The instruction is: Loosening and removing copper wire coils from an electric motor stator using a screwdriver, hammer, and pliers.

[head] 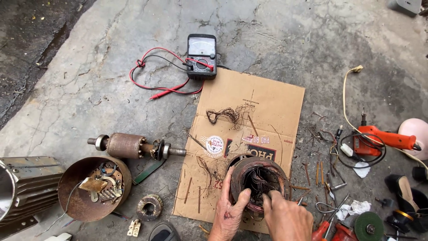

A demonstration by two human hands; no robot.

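Stator coil (258, 180), clasped between left hand (229, 212), right hand (285, 216)

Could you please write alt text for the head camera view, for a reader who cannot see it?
Both hands, left hand and right hand, grip a round stator full of copper windings on flattened cardboard over concrete. A rusty rotor, an analog multimeter with red leads and an orange soldering gun lie around.
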